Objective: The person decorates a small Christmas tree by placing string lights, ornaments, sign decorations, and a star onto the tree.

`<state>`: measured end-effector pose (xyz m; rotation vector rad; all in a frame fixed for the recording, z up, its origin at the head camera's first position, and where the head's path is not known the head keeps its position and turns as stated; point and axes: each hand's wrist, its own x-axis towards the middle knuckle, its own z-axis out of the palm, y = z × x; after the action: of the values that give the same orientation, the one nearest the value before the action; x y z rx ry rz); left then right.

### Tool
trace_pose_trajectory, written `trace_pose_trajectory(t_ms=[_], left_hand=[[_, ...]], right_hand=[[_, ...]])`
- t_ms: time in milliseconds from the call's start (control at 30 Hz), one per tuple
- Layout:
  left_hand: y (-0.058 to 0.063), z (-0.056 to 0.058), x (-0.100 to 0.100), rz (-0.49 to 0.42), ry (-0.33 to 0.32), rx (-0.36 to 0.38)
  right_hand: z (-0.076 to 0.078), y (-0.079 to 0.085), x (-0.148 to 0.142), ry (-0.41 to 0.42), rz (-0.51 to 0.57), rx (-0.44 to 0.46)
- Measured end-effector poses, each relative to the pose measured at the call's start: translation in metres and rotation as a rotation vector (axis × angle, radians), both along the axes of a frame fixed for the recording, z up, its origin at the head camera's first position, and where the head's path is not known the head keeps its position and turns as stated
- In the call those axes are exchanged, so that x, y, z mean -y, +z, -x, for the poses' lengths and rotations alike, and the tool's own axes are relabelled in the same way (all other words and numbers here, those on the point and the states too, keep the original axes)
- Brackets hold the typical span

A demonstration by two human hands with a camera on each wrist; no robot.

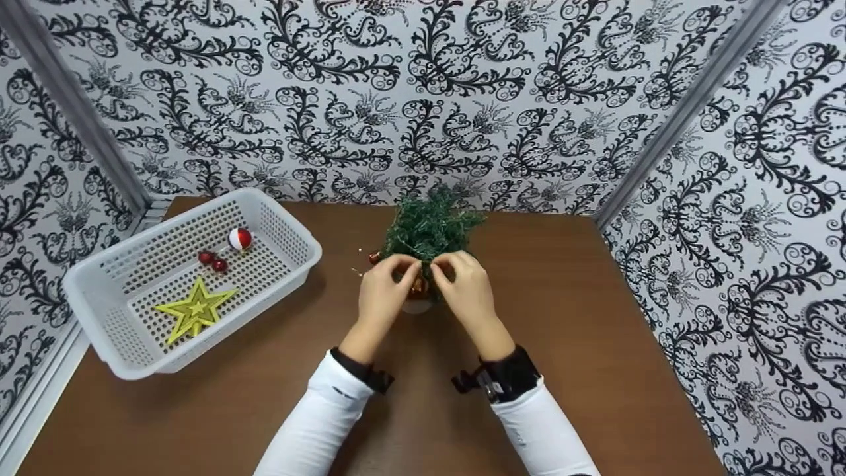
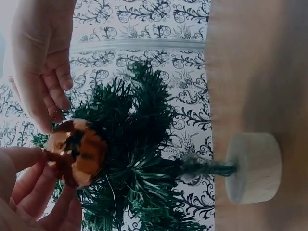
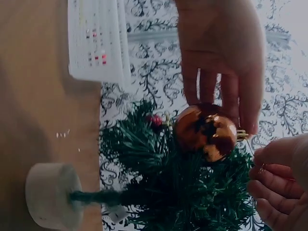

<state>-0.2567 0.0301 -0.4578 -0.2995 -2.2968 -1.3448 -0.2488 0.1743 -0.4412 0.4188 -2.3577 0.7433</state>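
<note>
A shiny copper Christmas ball point(image 3: 204, 132) with a gold cap hangs against the upper branches of a small artificial Christmas tree point(image 1: 433, 225). The tree stands on a round pale wooden base point(image 2: 255, 168). With thumb and forefinger, my left hand point(image 1: 383, 291) pinches the ball at its cap. My right hand point(image 1: 468, 291), close beside it, pinches the thin hanging thread point(image 3: 257, 154) above the cap. A small red ornament point(image 3: 155, 120) sits among the branches next to the ball.
At the left of the brown table point(image 1: 562, 396) stands a white perforated basket point(image 1: 284, 284). Inside lie a yellow star point(image 1: 197, 309), small red balls point(image 1: 219, 265) and a red-and-white ball point(image 1: 240, 238). Patterned walls point(image 1: 462, 132) border the table behind and at both sides.
</note>
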Motion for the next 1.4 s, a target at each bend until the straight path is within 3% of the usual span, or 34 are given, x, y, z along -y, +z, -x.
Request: trace_pose_trajectory(t_ms=[233,433,800,1067,1400], left_hand=[[0.004,0.011,-0.010,0.012,0.065,0.081],[0.001,0.012,-0.017,0.058,0.126,0.071],[-0.009,0.007,-0.016,0.147,0.159,-0.016],[-0.009,0.008,-0.015,0.135,0.150,-0.076],[-0.005,0.016,-0.019,0.080,0.212,-0.086]], right_hand=[[0.010,0.000,0.004,-0.102,-0.069,-0.028],[0.012,0.000,0.006,-0.183,-0.119,-0.022],[0.012,-0.006,0.008,-0.193,-0.176,-0.055],[0.011,-0.005,0.006,-0.156,-0.127,-0.053],[0.013,-0.003,0.008,-0.185,-0.071,-0.033]])
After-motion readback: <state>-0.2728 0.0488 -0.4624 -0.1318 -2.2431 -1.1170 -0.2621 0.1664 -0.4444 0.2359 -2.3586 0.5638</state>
